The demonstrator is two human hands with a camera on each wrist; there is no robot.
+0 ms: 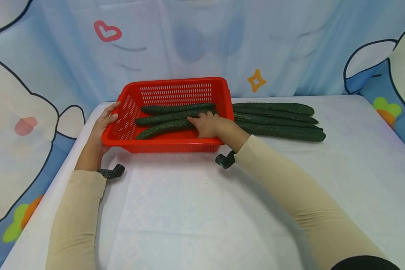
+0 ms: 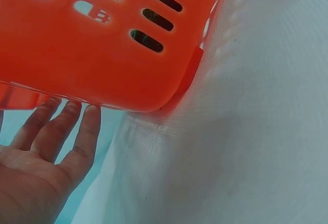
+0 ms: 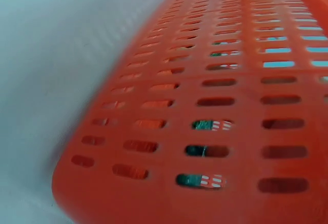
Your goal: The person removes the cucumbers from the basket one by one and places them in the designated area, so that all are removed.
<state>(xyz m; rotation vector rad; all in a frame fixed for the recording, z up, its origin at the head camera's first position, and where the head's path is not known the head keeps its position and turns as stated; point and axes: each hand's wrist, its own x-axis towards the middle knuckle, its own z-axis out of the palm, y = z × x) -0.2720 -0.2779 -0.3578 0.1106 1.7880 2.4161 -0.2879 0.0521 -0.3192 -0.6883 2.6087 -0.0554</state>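
Observation:
A red plastic basket (image 1: 165,147) with slotted walls stands at the far side of the table. Three long dark green cucumbers lie lengthwise inside: a rear one (image 1: 175,109), a middle one (image 1: 165,119) and a front one (image 1: 163,129). My right hand (image 1: 209,125) reaches over the front rim and grips the right end of the front cucumber; its fingertips are partly hidden. At the basket's left end, my left hand (image 1: 101,127) touches the rim. In the left wrist view its fingers (image 2: 84,131) are nearly straight against the basket's edge. The right wrist view shows only the slotted basket wall (image 3: 236,90).
Several more cucumbers (image 1: 276,120) lie side by side against the basket's right end. A white cloth (image 1: 175,210) covers the table. Behind it hangs a blue printed curtain (image 1: 283,45). Dark wrist cameras (image 1: 225,160) sit near the basket's front.

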